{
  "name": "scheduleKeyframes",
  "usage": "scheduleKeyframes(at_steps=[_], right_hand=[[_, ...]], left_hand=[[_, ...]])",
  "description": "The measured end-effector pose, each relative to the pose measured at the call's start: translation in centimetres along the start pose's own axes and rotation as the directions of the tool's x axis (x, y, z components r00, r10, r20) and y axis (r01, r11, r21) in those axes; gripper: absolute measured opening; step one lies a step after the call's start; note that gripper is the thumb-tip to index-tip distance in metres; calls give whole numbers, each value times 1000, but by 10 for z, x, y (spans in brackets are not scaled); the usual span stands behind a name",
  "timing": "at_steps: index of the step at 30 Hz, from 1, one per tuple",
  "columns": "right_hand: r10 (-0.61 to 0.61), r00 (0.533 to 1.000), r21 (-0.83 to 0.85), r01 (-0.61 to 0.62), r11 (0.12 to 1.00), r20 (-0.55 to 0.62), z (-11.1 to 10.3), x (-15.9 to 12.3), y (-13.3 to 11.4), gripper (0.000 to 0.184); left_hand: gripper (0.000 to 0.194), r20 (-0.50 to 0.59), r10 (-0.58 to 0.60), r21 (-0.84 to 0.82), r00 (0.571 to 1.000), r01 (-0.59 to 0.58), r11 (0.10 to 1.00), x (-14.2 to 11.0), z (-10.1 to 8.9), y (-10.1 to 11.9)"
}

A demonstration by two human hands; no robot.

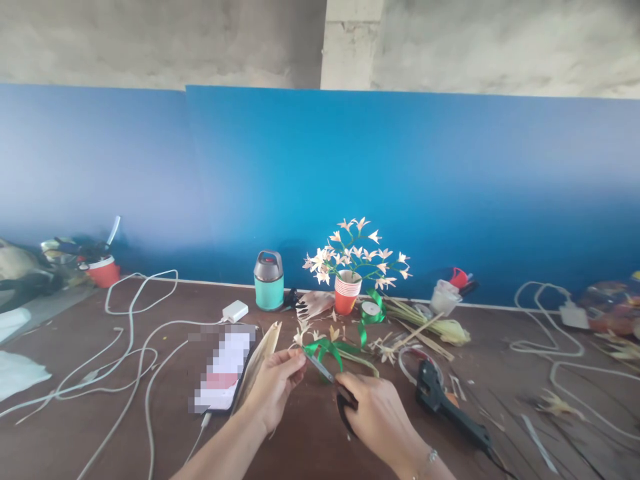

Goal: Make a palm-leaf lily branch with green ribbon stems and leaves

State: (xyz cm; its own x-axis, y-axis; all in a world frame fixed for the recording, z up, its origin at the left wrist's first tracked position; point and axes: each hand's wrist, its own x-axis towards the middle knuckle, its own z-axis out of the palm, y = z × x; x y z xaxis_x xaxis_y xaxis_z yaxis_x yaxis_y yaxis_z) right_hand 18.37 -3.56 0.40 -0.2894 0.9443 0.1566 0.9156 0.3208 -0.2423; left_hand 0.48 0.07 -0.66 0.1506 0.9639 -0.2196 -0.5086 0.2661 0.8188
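Note:
My left hand (273,390) is closed in a pinch on the end of a green ribbon (325,349) just above the brown table. My right hand (377,417) grips black-handled scissors (330,380), whose blades point up-left and meet the ribbon beside my left fingers. The ribbon runs back to a roll (371,309) near an orange paper cup (347,293) holding cream paper flowers (357,257) on green stems. A dry corn husk (263,360) lies under my left hand.
A phone (225,370) on a white cable lies left of my hands, with a white charger (235,311) behind it. A black glue gun (445,403) sits to the right. A teal container (269,281), husk strips (430,327), and loose white cables (555,350) lie around.

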Motion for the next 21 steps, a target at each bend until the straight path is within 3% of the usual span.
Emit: scheduleKeyframes(at_steps=[21], right_hand=[[-27,1000,27,27,999,1,-3,0,3,18]], left_hand=[[19,5,17,68,1000,-17,998,-3,3,5]])
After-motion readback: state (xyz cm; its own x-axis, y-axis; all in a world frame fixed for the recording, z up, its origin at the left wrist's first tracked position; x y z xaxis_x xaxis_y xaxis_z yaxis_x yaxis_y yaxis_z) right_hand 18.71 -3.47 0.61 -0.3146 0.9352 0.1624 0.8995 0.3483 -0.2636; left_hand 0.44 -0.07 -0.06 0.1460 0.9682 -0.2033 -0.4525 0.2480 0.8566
